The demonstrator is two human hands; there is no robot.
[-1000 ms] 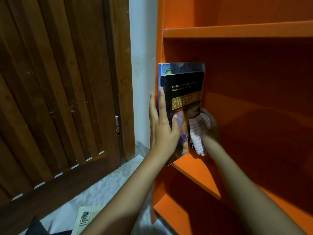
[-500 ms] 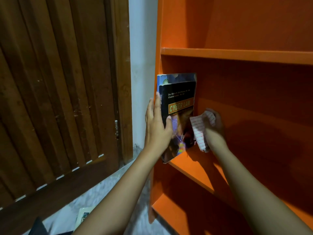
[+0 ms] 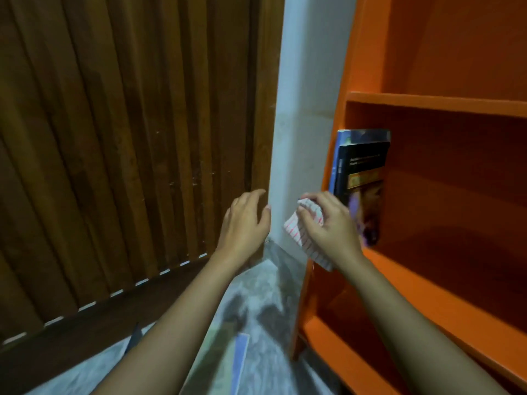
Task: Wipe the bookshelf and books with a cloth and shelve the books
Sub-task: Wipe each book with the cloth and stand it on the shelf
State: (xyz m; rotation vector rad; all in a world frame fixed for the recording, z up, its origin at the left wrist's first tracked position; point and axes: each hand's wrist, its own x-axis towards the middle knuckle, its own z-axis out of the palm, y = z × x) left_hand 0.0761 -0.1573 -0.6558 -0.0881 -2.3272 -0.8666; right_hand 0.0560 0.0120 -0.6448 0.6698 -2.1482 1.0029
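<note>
An orange bookshelf (image 3: 433,105) fills the right side. Two books stand upright at the left end of its middle shelf: a dark one with an orange title band (image 3: 363,178) in front of a taller blue one (image 3: 340,143). My right hand (image 3: 328,226) is in front of the shelf's left edge and grips a white cloth with red stripes (image 3: 299,235), which hangs below the fingers. My left hand (image 3: 245,220) hovers in the air left of the shelf, fingers loosely curled, holding nothing.
A brown slatted wooden door (image 3: 128,138) covers the left half, with a pale wall strip (image 3: 305,109) between it and the shelf. On the grey floor below lies another book (image 3: 225,363), blurred, partly under my left forearm.
My left hand has let go of the dark book and drawn back to the left. My right hand with the cloth has come out of the shelf. The books now stand on their own.
</note>
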